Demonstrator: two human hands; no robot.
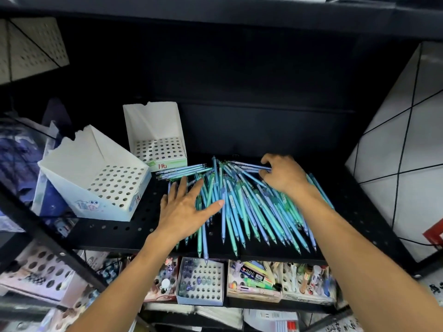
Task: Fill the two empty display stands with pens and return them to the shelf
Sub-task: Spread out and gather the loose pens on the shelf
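Two empty display stands (103, 180), one heap of pens (244, 202), two hands.

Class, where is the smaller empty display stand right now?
In the head view, the smaller display stand stands upright left of centre, behind the pen pile.

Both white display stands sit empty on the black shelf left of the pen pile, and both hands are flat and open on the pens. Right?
Not quite. The head view shows the left hand flat on the pen pile, but the right hand pinches a few pens. Both display stands are indeed empty, left of the pile on the black shelf.
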